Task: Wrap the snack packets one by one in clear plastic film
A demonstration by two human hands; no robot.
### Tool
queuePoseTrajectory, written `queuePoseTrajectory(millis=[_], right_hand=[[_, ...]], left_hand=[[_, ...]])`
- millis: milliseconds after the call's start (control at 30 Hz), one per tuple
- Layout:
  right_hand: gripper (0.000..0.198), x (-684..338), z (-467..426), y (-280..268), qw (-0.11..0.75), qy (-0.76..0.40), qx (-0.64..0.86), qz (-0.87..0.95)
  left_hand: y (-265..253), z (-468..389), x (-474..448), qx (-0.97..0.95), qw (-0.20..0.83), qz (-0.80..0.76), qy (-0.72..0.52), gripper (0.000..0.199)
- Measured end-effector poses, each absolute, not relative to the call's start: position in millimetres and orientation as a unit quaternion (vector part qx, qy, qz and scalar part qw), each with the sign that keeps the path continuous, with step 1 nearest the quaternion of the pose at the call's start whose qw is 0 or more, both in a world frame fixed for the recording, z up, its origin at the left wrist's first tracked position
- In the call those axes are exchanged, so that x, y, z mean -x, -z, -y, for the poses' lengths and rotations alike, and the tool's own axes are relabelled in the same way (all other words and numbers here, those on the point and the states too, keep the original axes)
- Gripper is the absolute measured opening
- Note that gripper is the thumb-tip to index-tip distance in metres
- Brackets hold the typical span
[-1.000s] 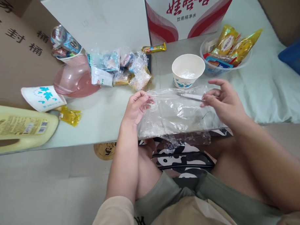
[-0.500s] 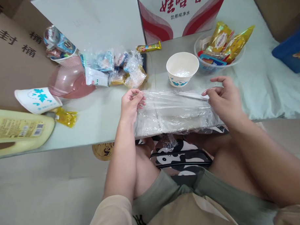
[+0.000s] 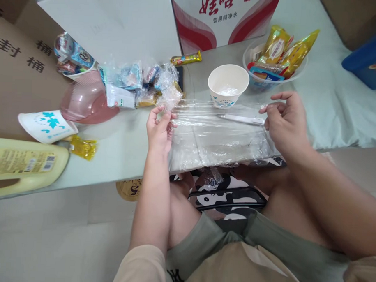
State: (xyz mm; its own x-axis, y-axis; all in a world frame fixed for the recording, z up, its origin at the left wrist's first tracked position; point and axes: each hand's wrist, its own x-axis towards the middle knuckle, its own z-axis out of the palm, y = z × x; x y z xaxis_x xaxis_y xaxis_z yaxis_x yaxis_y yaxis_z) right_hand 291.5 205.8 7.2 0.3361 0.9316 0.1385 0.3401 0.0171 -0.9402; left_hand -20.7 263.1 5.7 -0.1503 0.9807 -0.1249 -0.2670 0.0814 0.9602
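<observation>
A sheet of clear plastic film [image 3: 218,146] is stretched between my two hands over the front of the table. My left hand [image 3: 160,127] pinches its left edge between thumb and fingers. At the other end, my right hand [image 3: 285,119] pinches the right edge, index finger raised. A slim white pen-like tool [image 3: 242,119] lies under or against the film, its right end near my right fingertips; I cannot tell whether they touch it. Just beyond the film stands a white paper bowl [image 3: 228,82] with a leaf print and crumpled clear plastic inside.
Wrapped snacks [image 3: 125,79] are heaped at the left back beside a pink translucent bowl [image 3: 87,98] and a tipped paper bowl [image 3: 46,125]. A yellow jug [image 3: 26,166] lies at front left. Back right holds a clear tub [image 3: 270,84] of snacks. Boxes [image 3: 226,23] line the back.
Both hands have moved slightly apart, drawing the film wider and tauter, its far edge now reaching the paper bowl. The white pen-like tool shows more clearly.
</observation>
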Motion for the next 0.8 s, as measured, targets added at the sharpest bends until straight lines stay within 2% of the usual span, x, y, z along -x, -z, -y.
queuePoseTrajectory(millis=[67,133,267,333,400,500,600,667,800], right_hand=[[0.024,-285,-206,-12,0.530,-0.299,0.648,0.457],[0.037,-283,-206,-12,0.538,-0.332,0.639,0.438],[0.063,-288,-204,0,0.475,-0.359,0.617,0.515],[0.064,-289,-202,2,0.454,-0.359,0.610,0.541],[0.058,-289,-202,0,0.477,-0.375,0.598,0.523],[0.049,-289,-206,-4,0.538,-0.384,0.591,0.464],[0.042,-292,-211,-4,0.575,-0.363,0.604,0.415],[0.043,-295,-212,-2,0.591,-0.362,0.593,0.409],[0.063,-298,-208,-2,0.579,-0.400,0.546,0.455]], left_hand=[[-5,-264,20,-0.335,0.527,-0.520,-0.583,0.046],[-6,-265,21,-0.320,0.517,-0.536,-0.586,0.042],[-6,-268,25,-0.306,0.507,-0.555,-0.585,0.039],[-7,-267,27,-0.299,0.514,-0.554,-0.582,0.039],[-8,-263,28,-0.308,0.550,-0.547,-0.551,0.044],[-10,-253,27,-0.367,0.623,-0.534,-0.439,0.072],[-10,-245,28,-0.415,0.617,-0.532,-0.405,0.092],[-12,-243,28,-0.423,0.576,-0.525,-0.462,0.088],[-16,-245,29,-0.444,0.508,-0.492,-0.550,0.072]])
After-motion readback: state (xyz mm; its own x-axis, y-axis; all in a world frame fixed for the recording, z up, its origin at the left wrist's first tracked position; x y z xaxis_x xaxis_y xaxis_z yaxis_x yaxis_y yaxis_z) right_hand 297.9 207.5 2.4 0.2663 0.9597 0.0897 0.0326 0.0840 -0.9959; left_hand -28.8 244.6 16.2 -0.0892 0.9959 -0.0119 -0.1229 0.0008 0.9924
